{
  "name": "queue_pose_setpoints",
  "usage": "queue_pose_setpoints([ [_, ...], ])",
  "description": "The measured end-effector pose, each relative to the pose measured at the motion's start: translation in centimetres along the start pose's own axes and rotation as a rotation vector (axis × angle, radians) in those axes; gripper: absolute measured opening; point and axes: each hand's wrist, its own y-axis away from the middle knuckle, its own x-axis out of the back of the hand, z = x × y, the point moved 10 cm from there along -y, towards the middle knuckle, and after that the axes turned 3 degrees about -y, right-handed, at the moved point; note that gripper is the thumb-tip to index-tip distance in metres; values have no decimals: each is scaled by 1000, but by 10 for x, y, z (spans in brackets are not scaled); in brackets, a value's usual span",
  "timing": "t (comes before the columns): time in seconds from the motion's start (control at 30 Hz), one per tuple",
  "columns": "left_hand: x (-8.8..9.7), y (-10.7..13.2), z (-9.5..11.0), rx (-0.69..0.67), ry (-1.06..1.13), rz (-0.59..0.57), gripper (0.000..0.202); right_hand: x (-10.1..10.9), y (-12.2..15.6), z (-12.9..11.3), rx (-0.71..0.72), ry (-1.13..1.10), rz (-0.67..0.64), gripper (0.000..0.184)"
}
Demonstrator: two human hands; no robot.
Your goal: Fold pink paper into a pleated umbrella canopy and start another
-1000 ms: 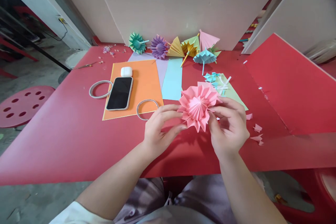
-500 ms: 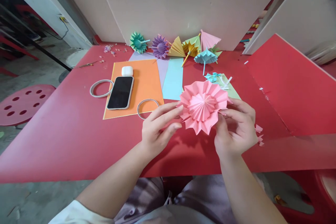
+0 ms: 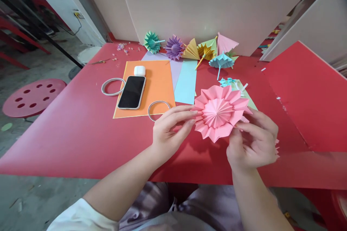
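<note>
A pink pleated rosette (image 3: 219,112) is held just above the red desk (image 3: 67,130), right of the phone (image 3: 132,92) and nearer the person. The left hand (image 3: 170,133) pinches its left rim between the thumb and outstretched fingers (image 3: 180,111). The right hand (image 3: 255,144) pinches the right rim with its fingers curled. The phone lies on an orange sheet (image 3: 158,79), with a white case (image 3: 139,70) just beyond it.

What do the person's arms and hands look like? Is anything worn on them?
The left hand and right hand are bare: no gloves, rings or watch show. A white sleeve covers the left arm from about the elbow up. The right arm shows no sleeve in view.
</note>
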Motion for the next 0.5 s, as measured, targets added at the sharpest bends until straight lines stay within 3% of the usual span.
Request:
queue_pose_setpoints([
  [0.23,4,-2,4,-32,-121,52,21,-6,7,-8,76,84,-95,27],
  [0.5,2,-3,9,-54,-220,28,18,-16,6,-11,60,40,-216,33],
])
